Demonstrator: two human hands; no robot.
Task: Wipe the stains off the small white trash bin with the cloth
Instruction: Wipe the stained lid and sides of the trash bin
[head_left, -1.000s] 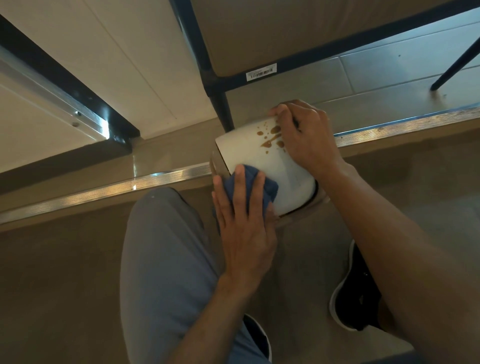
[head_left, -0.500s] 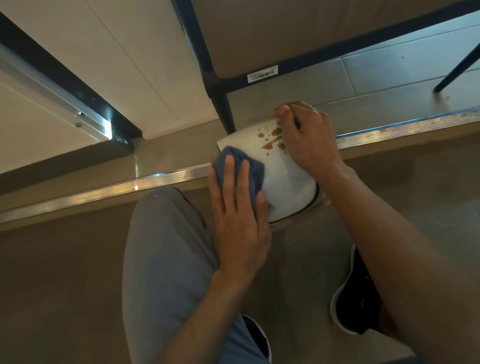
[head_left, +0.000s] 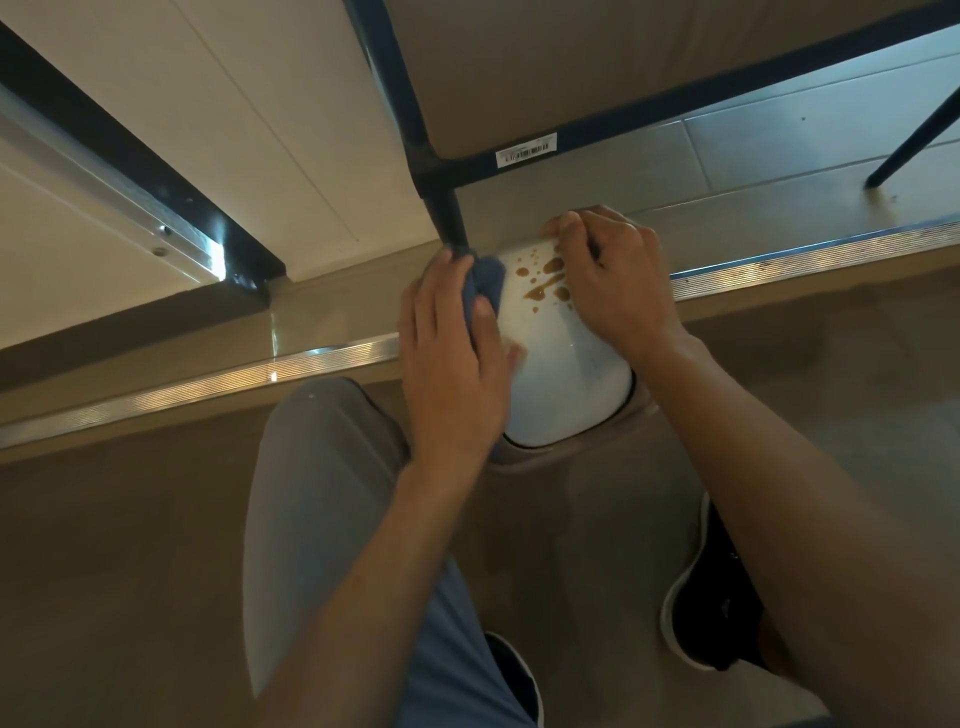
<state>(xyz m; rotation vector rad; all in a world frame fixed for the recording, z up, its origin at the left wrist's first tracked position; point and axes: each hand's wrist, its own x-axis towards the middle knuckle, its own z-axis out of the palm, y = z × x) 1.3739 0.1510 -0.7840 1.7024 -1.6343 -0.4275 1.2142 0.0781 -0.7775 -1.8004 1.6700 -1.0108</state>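
One label (head_left: 526, 150) shows: a small white sticker on the dark frame rail (head_left: 649, 117) of the furniture, just right of the leg joint. It carries a barcode on its right part and a line or two of tiny print to the left and above, but the characters are too small and blurred to read. No other text, brand, number or sign can be made out on anything else.
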